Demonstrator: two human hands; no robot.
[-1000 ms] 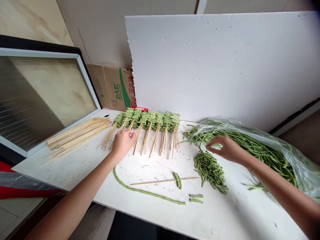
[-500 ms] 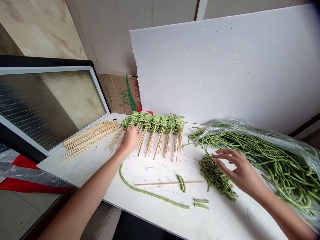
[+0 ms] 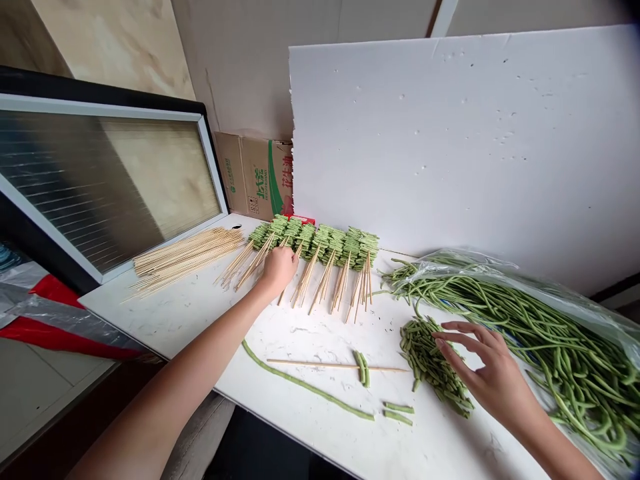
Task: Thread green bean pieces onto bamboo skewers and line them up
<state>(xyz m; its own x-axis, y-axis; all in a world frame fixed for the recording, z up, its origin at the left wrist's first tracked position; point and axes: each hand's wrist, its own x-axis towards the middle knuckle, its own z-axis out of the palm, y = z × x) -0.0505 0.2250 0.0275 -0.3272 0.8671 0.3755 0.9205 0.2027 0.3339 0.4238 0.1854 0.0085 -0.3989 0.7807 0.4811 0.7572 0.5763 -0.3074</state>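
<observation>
Left hand [image 3: 279, 267] rests on the sticks of the finished bean skewers [image 3: 320, 248], rowed at rear of white worktop [image 3: 200, 313]; fingers curled under, so can't tell if the grip pinches a stick. Right hand [image 3: 487, 373] hovers w/ grip spread flat over edge of cut bean pcs [image 3: 430, 360], just beside bagged long beans [image 3: 540, 320]. Part-loaded skewer [image 3: 310, 363] and one long bean [image 3: 300, 385] lie btwn the arms; bare skewers [image 3: 185, 257] heaped far left.

bean skewers [image 3: 327, 245]: green pieces threaded on bamboo sticks, flat, overlapping row, rear of bench [image 3: 200, 313], bare stick ends pointing nearward | cut bean pieces [image 3: 425, 353]: short green lengths, loose heap, right of centre
</observation>
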